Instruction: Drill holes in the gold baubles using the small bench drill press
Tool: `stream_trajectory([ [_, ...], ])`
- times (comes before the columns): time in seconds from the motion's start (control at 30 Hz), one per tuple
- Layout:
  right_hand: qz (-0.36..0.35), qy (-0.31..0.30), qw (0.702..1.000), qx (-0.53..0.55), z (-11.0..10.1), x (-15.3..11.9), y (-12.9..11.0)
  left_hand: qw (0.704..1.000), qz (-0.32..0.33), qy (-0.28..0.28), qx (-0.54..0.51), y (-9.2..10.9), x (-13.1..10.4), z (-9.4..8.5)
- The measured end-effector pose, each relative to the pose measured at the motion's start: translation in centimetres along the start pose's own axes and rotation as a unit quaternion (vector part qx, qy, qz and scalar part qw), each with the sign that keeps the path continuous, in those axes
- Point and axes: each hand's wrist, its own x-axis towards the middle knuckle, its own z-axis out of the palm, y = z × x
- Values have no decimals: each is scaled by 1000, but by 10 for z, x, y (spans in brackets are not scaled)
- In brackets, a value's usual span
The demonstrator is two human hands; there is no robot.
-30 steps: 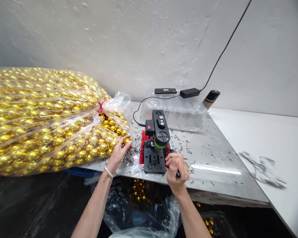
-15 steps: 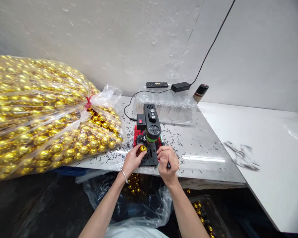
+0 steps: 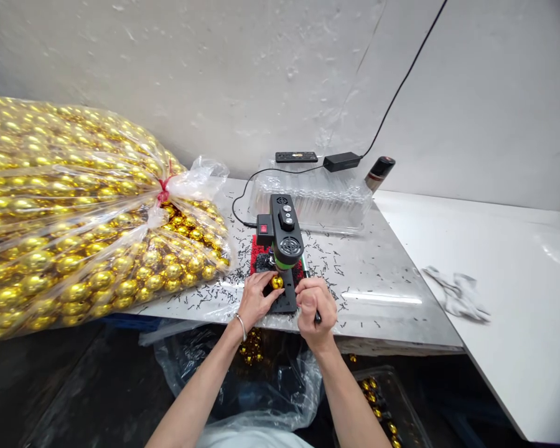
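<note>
From where I stand, the left hand (image 3: 256, 298) has a gold ball (image 3: 277, 282) between thumb and fingers, over the black base plate (image 3: 287, 304) at six o'clock of the small machine's head (image 3: 287, 227). Whether the ball touches the plate I can't tell. The right hand (image 3: 317, 306), at four o'clock of the ball, is wrapped in a fist round the lever (image 3: 318, 317).

What worries me is the left fingers, so close under that head: if the lever brings it down, a badly timed pull could pinch or perhaps burn them. The ball looks smooth; a slack or off-centre hold could let it roll toward six o'clock and off the desk (image 3: 392, 267). The black scraps (image 3: 329, 252) strewn about might also lodge beneath it and make it sit crooked.

As for lettering, I can read none. The dark slab (image 3: 295, 157) at twelve o'clock of the machine bears a pale mark, too small to make out. The can (image 3: 379, 173) at two o'clock shows a band of label, also illegible. The red switch (image 3: 264, 229) at nine o'clock has markings I can't decipher.
</note>
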Motion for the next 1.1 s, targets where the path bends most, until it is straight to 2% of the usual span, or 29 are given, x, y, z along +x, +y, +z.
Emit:
stream_trajectory([
  [0.17,-27,-2,999,-25,4,-19,16,1000,0,0,1,-1,0,1],
  [0.33,-25,12,999,-41,10,-38,28,1000,3,-1,7,0,0,0],
  [0.53,-26,20,999,-33,13,-46,35,1000,12,10,12,0,-1,2],
  [0.67,-59,-12,997,-53,13,-46,36,1000,16,9,15,-1,-2,2],
  [0.77,-61,-13,997,-44,12,-38,30,1000,15,15,13,-2,0,3],
  [0.93,27,38,999,-5,5,-2,2,999,14,41,-1,5,-2,-3],
  [1.03,55,25,998,-2,0,18,-12,999,33,41,-15,16,-25,-15],
  [1.1,55,15,998,0,-2,22,-15,998,65,8,-18,22,-52,-24],
])
